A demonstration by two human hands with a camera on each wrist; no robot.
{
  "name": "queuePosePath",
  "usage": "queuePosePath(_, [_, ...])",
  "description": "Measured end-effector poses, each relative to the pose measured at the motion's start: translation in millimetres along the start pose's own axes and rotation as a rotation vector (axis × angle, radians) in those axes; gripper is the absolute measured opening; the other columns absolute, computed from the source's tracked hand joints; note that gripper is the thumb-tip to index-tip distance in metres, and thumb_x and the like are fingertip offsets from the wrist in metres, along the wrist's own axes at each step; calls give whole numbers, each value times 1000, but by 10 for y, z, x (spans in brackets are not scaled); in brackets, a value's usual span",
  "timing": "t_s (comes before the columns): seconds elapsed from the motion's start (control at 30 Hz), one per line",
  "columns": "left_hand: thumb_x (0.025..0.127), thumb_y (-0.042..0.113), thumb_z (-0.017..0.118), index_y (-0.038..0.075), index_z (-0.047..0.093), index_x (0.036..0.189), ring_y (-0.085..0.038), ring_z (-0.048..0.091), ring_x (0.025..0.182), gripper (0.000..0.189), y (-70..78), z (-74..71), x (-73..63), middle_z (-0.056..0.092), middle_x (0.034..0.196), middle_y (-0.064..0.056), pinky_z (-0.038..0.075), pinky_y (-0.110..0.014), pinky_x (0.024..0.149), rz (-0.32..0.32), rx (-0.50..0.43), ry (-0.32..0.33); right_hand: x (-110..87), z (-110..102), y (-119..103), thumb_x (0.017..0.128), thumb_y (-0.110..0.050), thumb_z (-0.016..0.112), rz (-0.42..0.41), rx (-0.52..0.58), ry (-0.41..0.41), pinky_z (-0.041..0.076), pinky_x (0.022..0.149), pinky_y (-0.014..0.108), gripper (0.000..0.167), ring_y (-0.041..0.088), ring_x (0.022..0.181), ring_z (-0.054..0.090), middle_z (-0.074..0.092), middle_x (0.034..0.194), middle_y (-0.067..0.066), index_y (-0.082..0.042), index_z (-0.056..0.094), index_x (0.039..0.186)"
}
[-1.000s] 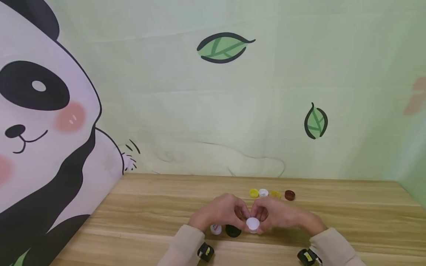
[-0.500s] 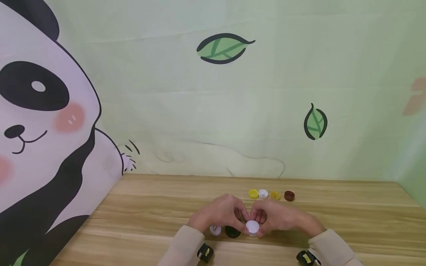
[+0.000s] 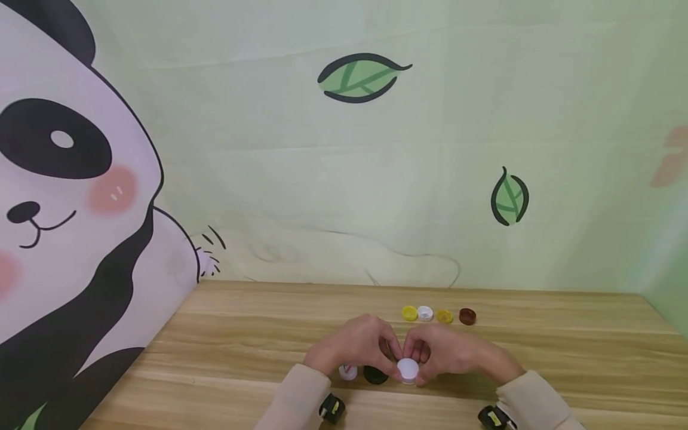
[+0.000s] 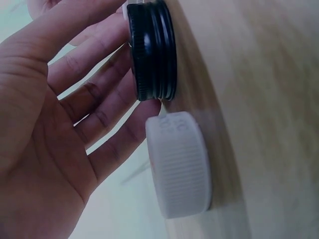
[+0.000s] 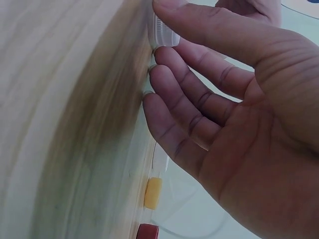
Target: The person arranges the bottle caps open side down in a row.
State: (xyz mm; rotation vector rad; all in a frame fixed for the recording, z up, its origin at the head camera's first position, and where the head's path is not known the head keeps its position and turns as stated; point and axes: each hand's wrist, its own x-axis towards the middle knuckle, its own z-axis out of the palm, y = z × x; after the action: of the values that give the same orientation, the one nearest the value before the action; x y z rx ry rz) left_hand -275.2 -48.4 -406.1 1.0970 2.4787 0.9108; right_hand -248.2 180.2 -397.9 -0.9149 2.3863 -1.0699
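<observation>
A plain white bottle cap (image 3: pixel 408 369) sits between my hands at the table's front middle, its flat top up. My left hand (image 3: pixel 363 343) pinches it from the left and my right hand (image 3: pixel 450 352) from the right, fingertips nearly meeting behind it. In the right wrist view the thumb and a finger hold the ribbed cap (image 5: pixel 164 31) close to the wood. Just left of it lies a black cap (image 3: pixel 375 374), then a white cap with a red mark (image 3: pixel 348 372). The left wrist view shows the black cap (image 4: pixel 152 52) beside the ribbed white cap (image 4: pixel 179 164).
Behind the hands a row of caps lies on the wooden table (image 3: pixel 242 334): a yellow cap (image 3: pixel 409 313), a white cap (image 3: pixel 425 313), a second yellow cap (image 3: pixel 444 316) and a brown cap (image 3: pixel 467 316). A printed backdrop (image 3: pixel 279 179) rises at the table's far edge.
The pinched white cap has come down and slightly toward the front, now in line with the black cap. Both hands have barely moved otherwise; the other caps lie as before.
</observation>
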Motion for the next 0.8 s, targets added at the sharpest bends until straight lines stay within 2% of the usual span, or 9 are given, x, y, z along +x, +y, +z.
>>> queuePosePath(0.4, [78,20,98,17,83,88,6,65,80,19,1,-3,8,71,83,20,52,-15,77,7,67,10,7,-2,-2,78,2,90,-10,4,-11,51,76,25,33,18,86,60,64,91,0,-8,68,100])
queuePosePath(0.8, [78,24,98,19,83,87,7,63,80,18,-3,3,-2,70,82,22,51,-15,77,13,88,14,4,-1,-4,79,1,90,-6,10,-24,51,77,25,32,18,86,60,65,93,0,-8,69,102])
